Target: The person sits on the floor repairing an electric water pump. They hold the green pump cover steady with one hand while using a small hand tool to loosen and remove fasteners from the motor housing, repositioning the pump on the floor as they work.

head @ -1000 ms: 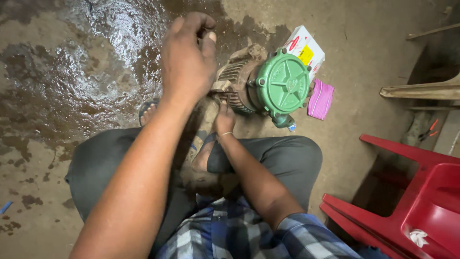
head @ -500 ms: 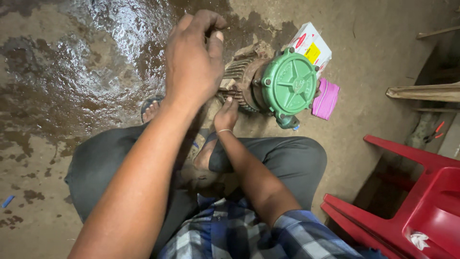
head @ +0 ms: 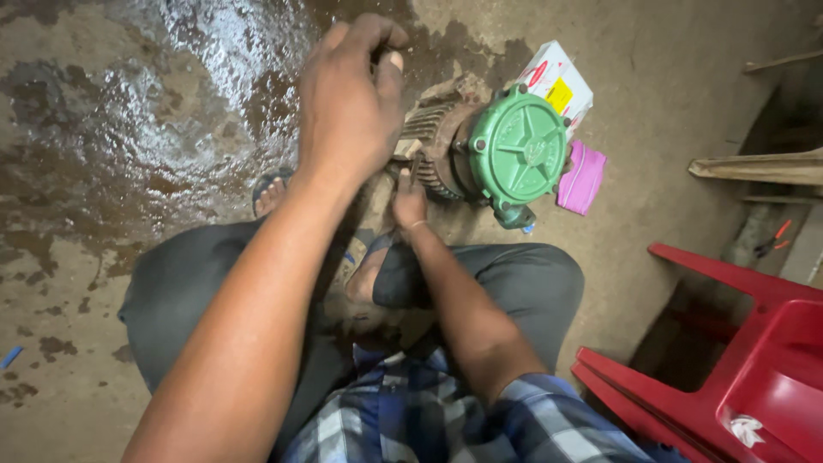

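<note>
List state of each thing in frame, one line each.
Green-capped finned metal motor: lying on its side on the floor, cap on.
Left hand: raised over the motor, fingers curled, contents hidden.
Right hand: touching the motor's finned body.
Concrete floor: wet, glossy patches.
White carton: closed.
Red plastic chair: tipped over.

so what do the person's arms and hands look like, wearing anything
Both hands are bare, without gloves. The left hand has no ring or watch showing, and its forearm is uncovered. The right hand has a thin pale band at the wrist. A blue, white and black checked shirt sleeve covers the right upper arm.
</note>
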